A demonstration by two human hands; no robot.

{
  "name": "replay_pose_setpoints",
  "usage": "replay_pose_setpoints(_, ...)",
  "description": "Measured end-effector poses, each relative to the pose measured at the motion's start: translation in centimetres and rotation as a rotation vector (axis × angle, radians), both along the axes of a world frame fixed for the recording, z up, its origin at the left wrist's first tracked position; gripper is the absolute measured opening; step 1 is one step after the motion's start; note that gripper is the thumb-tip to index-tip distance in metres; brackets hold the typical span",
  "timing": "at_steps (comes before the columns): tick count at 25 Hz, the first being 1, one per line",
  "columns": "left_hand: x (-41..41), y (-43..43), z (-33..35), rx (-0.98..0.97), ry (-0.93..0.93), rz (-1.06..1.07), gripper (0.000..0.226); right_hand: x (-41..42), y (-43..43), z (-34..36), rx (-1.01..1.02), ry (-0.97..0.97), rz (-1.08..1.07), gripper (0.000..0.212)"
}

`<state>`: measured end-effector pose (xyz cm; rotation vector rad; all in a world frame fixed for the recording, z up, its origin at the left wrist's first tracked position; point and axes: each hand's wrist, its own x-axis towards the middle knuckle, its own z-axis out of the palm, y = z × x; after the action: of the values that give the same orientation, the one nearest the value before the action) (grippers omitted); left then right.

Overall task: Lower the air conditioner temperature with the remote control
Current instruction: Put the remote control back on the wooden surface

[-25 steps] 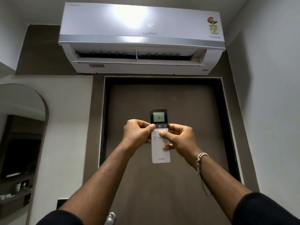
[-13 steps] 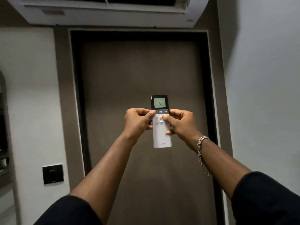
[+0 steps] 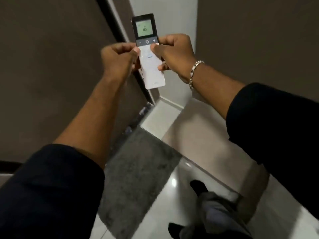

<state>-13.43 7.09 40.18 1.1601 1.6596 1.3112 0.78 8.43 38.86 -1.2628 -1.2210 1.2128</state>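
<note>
You've dropped your view from the air conditioner to the floor; both hands, left [image 3: 119, 57] and right [image 3: 174, 52], keep pinching the slim white remote with black display top [image 3: 149, 54], screen reading 16. The lowering looks done.

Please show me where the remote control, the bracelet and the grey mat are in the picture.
remote control [image 3: 152, 69]: head view, on its white lower body.
bracelet [image 3: 194, 69]: head view, on the chain links at the right wrist.
grey mat [image 3: 138, 163]: head view, on the middle of its surface.
</note>
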Motion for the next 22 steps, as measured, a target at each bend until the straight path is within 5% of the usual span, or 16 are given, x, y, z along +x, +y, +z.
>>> replay_pose_setpoints(6,12.6,1.3,-25.8,-0.417,-0.01,-0.139,0.021,11.3,-1.9,-24.9,-0.441,-0.044,-0.258,0.022)
replay_pose_setpoints(11,19.1,-1.4,-42.5,-0.66,0.095,-0.228,0.016,17.1,-4.9,-42.0,-0.754,-0.327,-0.272,0.012)
replay_pose_setpoints(16,21.1,-4.0,-49.6,-0.706,0.306,-0.317,0.018,19.1,-7.3,-49.4,-0.975,-0.38,-0.295,0.013)
replay_pose_setpoints(19,21.8,-4.9,-50.3,-0.694,0.372,-0.397,0.019,19.0,-7.9,-51.4,-0.968,-0.627,-0.286,0.038)
replay_pose_setpoints(22,21.1,-4.9,-50.0,-0.753,0.349,-0.472,0.022,18.5,-8.0,-51.3,-0.975,-0.628,-0.352,0.037)
